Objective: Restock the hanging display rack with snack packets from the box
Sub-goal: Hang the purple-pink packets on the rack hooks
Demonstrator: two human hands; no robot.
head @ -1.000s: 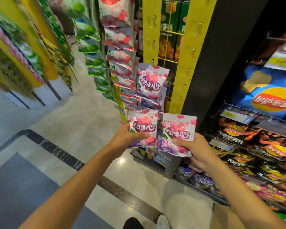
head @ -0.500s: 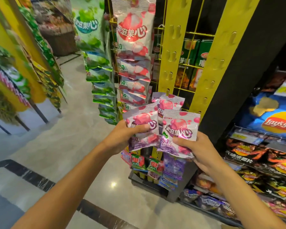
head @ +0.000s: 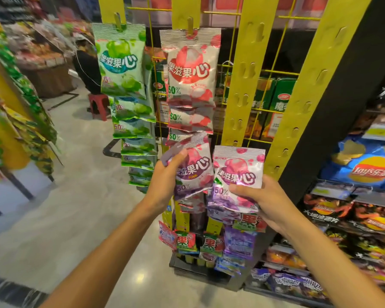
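My left hand (head: 165, 183) grips a purple-and-white foil snack packet (head: 192, 172), thumb across its front near the top left corner and the other fingers curled behind it; the packet tilts to the right and its upper edge overlaps the lowest visible pouch of the red-and-white hanging packets (head: 190, 81). My right hand (head: 265, 201) pinches a second purple-and-white foil packet (head: 238, 174) from below, thumb pressed on its lower front, fingers wrapped behind, the packet upright and just beside the first on the right. There may be more packets stacked behind this one, but the edges there are too blurred for me to tell.

Both packets sit in front of the yellow slotted display rack (head: 249, 70), whose two right-hand strips have bare hooks. A column of green-and-white hanging packets (head: 120, 67) runs down the far left strip, with the red column to its right. Small red, green and purple pouches (head: 211, 243) hang lower on the rack, near the floor. To the right, blue crisp bags (head: 369, 167) fill dark shelves. Far left, a red plastic stool (head: 98, 105) stands on the grey polished floor (head: 76, 207).
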